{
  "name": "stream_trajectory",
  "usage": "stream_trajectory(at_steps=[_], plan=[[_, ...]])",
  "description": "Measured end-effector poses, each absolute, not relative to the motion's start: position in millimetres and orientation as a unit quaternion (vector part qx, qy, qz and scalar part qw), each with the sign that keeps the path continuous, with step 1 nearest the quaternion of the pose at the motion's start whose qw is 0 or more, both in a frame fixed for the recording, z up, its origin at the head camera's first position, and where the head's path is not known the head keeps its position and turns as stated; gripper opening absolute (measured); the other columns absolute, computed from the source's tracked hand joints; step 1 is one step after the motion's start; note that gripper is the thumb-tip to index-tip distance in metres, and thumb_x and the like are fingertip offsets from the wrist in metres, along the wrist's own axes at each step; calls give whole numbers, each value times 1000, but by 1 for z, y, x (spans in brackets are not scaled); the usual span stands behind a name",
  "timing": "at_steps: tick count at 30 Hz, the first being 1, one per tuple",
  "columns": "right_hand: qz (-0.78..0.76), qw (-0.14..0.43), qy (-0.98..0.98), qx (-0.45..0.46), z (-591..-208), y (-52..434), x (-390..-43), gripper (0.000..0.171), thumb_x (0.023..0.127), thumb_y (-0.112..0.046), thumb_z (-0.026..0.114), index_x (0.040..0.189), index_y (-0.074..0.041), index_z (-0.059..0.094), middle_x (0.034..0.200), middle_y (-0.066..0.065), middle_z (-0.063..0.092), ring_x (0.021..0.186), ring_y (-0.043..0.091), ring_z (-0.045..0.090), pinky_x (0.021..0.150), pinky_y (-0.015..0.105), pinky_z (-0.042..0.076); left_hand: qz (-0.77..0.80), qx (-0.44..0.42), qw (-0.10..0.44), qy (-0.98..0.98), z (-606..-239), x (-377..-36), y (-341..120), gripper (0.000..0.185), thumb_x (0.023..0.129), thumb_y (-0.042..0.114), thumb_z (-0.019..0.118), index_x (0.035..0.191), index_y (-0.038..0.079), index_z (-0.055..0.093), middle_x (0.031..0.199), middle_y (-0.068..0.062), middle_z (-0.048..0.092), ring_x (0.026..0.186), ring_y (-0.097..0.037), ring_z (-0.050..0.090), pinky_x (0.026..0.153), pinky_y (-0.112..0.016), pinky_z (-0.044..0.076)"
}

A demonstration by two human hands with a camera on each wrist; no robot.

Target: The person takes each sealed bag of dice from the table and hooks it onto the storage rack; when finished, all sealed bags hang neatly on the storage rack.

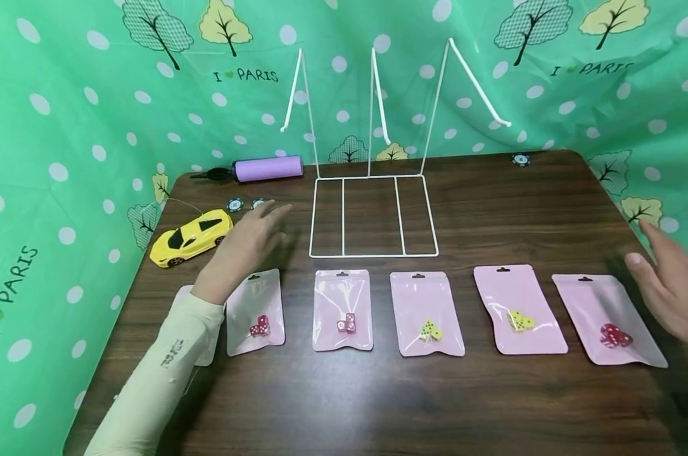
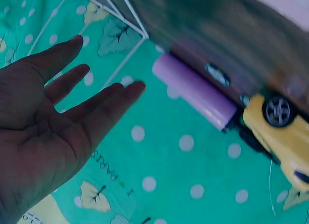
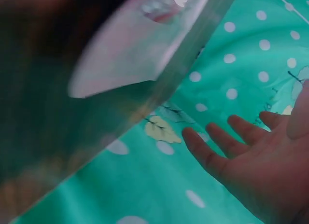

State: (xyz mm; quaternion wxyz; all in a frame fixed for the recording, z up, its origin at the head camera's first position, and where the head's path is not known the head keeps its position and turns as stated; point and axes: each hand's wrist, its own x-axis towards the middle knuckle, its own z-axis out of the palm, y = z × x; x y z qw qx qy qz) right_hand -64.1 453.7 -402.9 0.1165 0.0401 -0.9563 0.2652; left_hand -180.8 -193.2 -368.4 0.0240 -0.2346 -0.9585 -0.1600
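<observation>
Left hand: the left hand [image 1: 247, 244] hovers over the worktop [image 1: 492, 209] with fingers straight and loosely spread, holding nothing; its sleeved forearm runs up from the lower left corner.
Left hand, wrist view: palm open, fingers [image 2: 104, 105] extended and slightly apart, nothing between them.
Right hand: the right hand [image 1: 671, 285] comes in at the right edge, fingers relaxed and spread, empty, raised just beside the rightmost pouch [image 1: 606, 320].
Right hand, wrist view: open palm, fingers [image 3: 217, 149] parted; the view is blurred.
Nearest to left hand: yellow toy car [image 1: 191, 237] just to its left, two poker chips [image 1: 235, 204] near the fingertips, a pouch with red dice [image 1: 255, 311] just below the wrist.
Pouch row: pink pouches lie flat in a line along the near side of the worktop, each with dice inside.
Wire rack: the white wire rack [image 1: 372, 215] stands behind the row, between the hands.
Purple pump: the purple pump [image 1: 267, 168] lies at the far left edge.
</observation>
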Motion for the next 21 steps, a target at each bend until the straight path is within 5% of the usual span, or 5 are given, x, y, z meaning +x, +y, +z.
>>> stream_trajectory(at_steps=[7, 13, 21], plan=[[258, 55, -965, 2, -418, 466, -48, 70, 118, -22, 42, 167, 10, 4, 167, 46, 8, 157, 63, 5, 128, 66, -1, -173, -257, -4, -951, -386, -181, -177, 47, 107, 13, 70, 152, 1, 59, 147, -29, 59, 128, -46, 64, 106, -59, 53], [207, -8, -977, -52, -424, 471, -37, 81, 115, -25, 56, 164, 15, 5, 161, 51, 13, 127, 79, 31, 101, 87, 29, -188, -265, -55, -944, -392, -180, -167, 45, 109, 19, 69, 150, 3, 62, 142, -25, 64, 127, -42, 66, 109, -58, 51], [199, -26, -977, -64, -436, 481, -27, 80, 113, -25, 59, 161, 18, 12, 157, 53, 18, 124, 77, 34, 98, 88, 30, -184, -266, -94, -942, -398, -181, -155, 43, 107, 17, 72, 147, 4, 65, 136, -26, 66, 122, -43, 67, 106, -57, 54]])
